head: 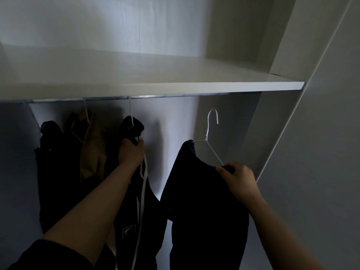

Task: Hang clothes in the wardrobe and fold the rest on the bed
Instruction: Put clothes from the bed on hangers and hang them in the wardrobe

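A dark garment [204, 201] hangs on a white wire hanger [209, 133], held below the metal rail [155, 96] with its hook free of the rail. My right hand [238, 180] grips the hanger's right shoulder together with the cloth. My left hand [131, 152] grips the top of a black garment with white cords [140, 211] that hangs from the rail on its own hanger. Further left on the rail hang a tan garment [91, 152] and another dark garment [52, 172].
A white shelf [175, 82] runs just above the rail. The wardrobe's right side panel [282, 123] stands close to my right hand. The rail is bare between the black garment and the right wall.
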Available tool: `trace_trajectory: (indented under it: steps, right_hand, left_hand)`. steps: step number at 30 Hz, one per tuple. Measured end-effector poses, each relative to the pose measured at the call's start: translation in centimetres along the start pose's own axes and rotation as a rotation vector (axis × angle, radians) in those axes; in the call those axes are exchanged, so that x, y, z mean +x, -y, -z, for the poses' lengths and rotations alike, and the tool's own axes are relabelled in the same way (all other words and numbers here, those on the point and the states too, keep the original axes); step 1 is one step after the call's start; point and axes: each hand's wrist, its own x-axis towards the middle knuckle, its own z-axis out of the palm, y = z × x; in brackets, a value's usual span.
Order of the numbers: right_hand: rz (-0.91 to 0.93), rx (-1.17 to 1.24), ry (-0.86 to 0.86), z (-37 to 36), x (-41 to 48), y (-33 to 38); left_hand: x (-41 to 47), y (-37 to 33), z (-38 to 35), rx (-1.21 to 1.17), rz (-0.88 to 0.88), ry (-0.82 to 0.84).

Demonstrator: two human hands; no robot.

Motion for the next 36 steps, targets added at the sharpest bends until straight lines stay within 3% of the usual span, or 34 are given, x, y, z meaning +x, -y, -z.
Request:
trace_trajectory:
  steps: [4,9,12,27,31,36]
  right_hand:
    - [0.05,-0.021,0.077,1.3,-0.6,0.2]
    - [0.108,-0.11,0.158,3.9,-1.8,-0.2]
    - [0.108,-0.128,0.168,6.1,-2.6,-0.9]
    - [0.197,-0.017,0.183,15.7,-6.9,-3.7]
    - [0.197,-0.073,0.15,16.4,-7.4,-4.9]
    - [0.194,-0.111,0.063,16.6,-6.5,-6.2]
  left_hand:
    - [-2.5,-0.5,0.7,0.03,-0.206,-0.103]
    - [-7.5,-1.5,-0.3,0.116,-0.407,0.25]
    - [-10.4,-1.6,-1.3,0.152,-0.472,0.312]
    - [-15.3,-4.6,-1.0,0.62,-0.569,0.615]
    - [-16.6,-4.8,-1.4,0.565,-0.67,0.477]
    - [-18.1,-4.4,-0.8,0.351,-0.521,0.566]
